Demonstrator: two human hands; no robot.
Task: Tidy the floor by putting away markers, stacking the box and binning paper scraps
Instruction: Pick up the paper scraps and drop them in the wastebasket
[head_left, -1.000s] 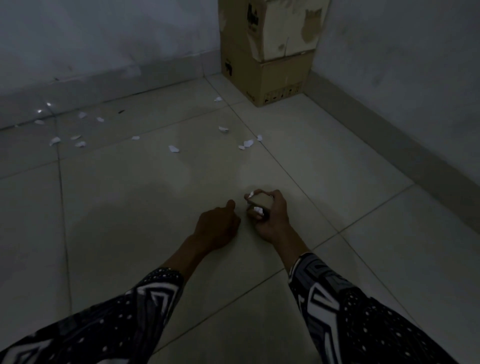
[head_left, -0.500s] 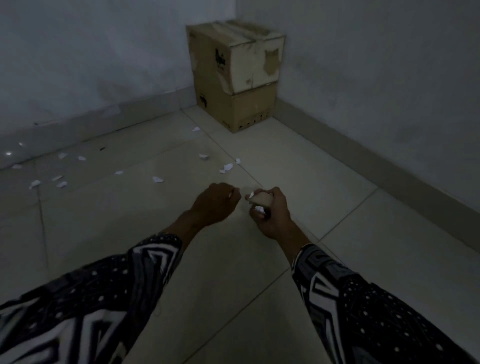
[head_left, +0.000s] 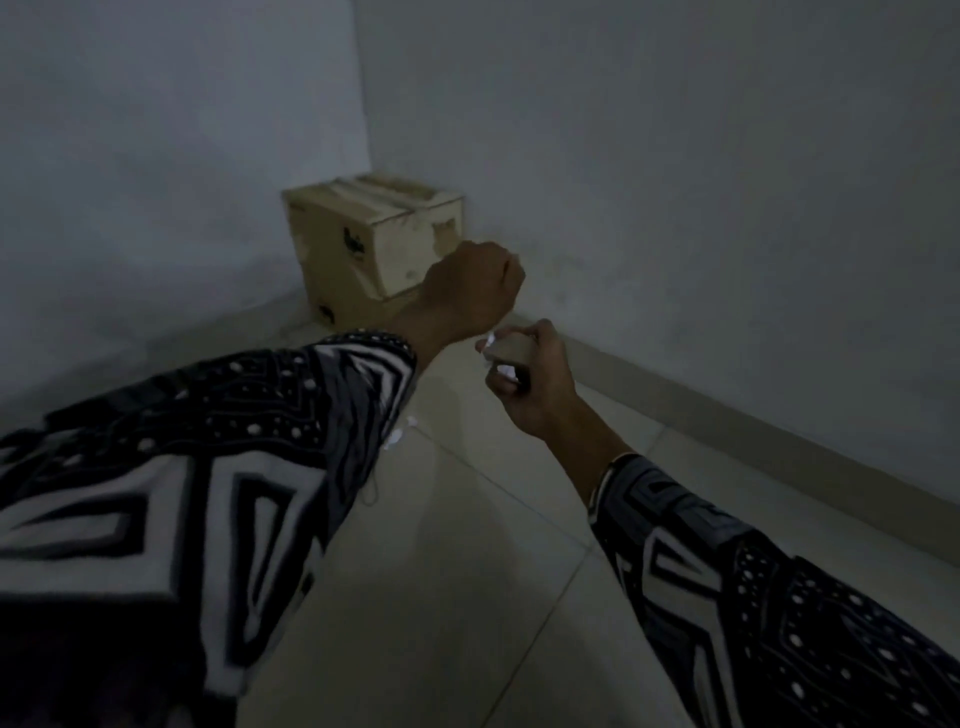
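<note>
Head view takes in a dim corner. At centre frame the right hand (head_left: 524, 379) has its fingers curled round a small bundle of paper scraps (head_left: 506, 356), white bits showing between the fingertips along with a tan piece that I can't identify. The left hand (head_left: 470, 296) is raised just above it, knuckles bunched; whether anything sits inside that fist, I cannot tell. My worry is the loose bundle: the scraps are light and only pinched, so a tilt of the wrist or a slackened grip could shed them onto the tiled floor (head_left: 441, 597). A few white flecks (head_left: 400, 434) lie there beside the left sleeve. Stacked cardboard boxes (head_left: 374, 244) sit in the upper-middle corner, worn and pale.
</note>
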